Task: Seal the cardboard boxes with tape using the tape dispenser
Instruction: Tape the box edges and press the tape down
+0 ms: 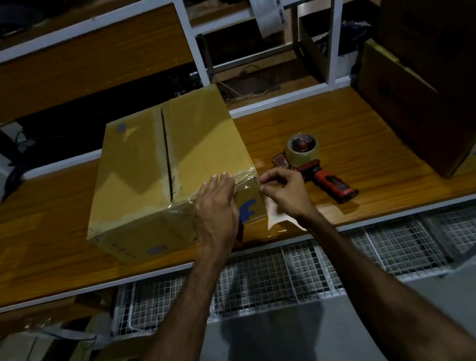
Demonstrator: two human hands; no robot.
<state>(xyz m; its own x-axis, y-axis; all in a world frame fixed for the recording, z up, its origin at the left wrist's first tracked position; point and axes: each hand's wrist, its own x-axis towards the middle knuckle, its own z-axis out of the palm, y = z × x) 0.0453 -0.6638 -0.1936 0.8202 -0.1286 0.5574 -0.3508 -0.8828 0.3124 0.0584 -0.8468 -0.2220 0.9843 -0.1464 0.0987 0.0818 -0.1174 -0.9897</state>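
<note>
A brown cardboard box (147, 169) stands on the wooden table (315, 124), its top flaps closed with a dark gap along the middle seam. Clear tape (246, 179) runs along its near top edge. My left hand (217, 205) presses flat on that near right corner with straight fingers. My right hand (282, 192) pinches the loose end of the tape at the box's right corner; a pale strip hangs below it. The red-handled tape dispenser (315, 165) lies on the table just right of the box, untouched.
Larger cardboard boxes (442, 60) are stacked at the table's right end. A white metal shelf frame (188, 32) rises behind the table. Wire mesh baskets (276, 274) hang under the front edge. More cartons sit on the floor at lower left.
</note>
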